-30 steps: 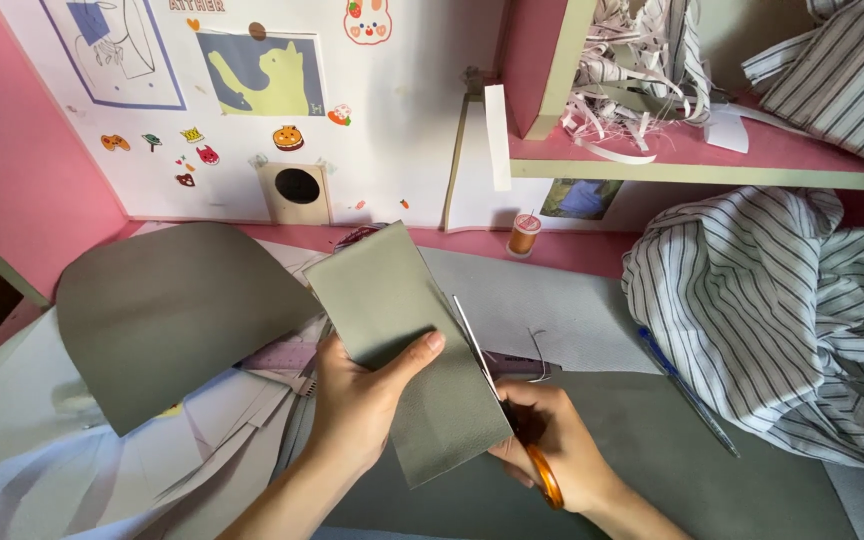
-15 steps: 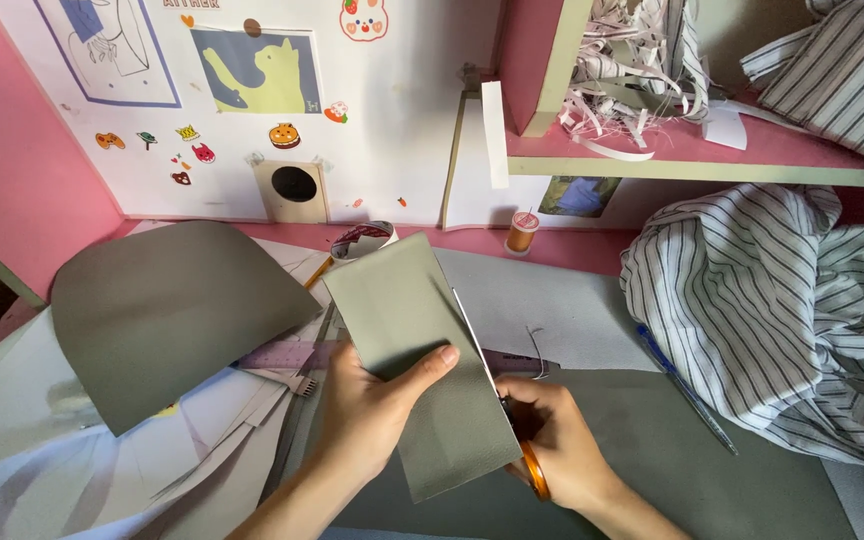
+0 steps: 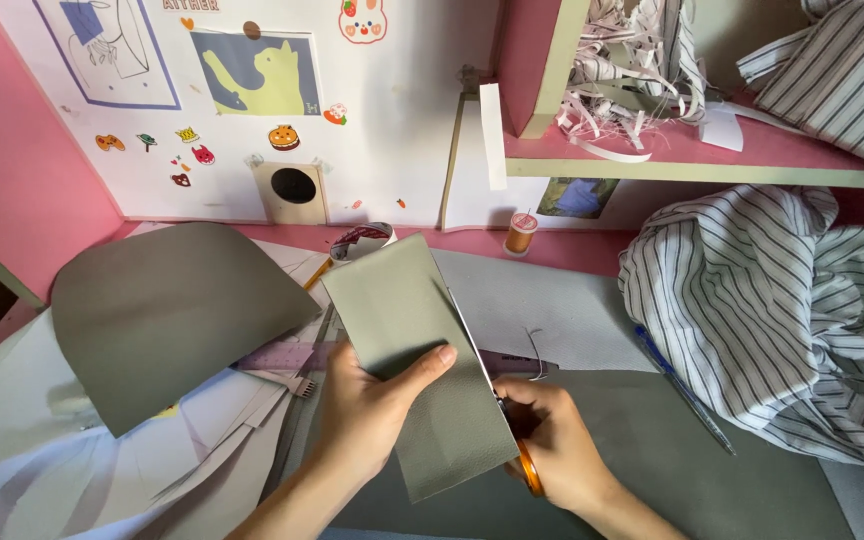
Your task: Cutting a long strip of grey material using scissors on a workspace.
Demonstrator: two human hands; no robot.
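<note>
Between closed hands point(image 3: 452, 420), grey sheet point(image 3: 417, 360), scissors point(image 3: 524, 465)

Sheet point(image 3: 417, 360) lies between both hands; shirt point(image 3: 772, 310) right (spool point(image 3: 520, 232) behind).

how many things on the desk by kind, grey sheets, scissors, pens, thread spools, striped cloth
grey sheets: 3 (strip in the left hand at, curved sheet, big sheet underneath)
scissors: 1, orange-handled, in the right hand
pens: 1, blue
thread spools: 1
striped cloth on the desk: 1
total: 7
</note>
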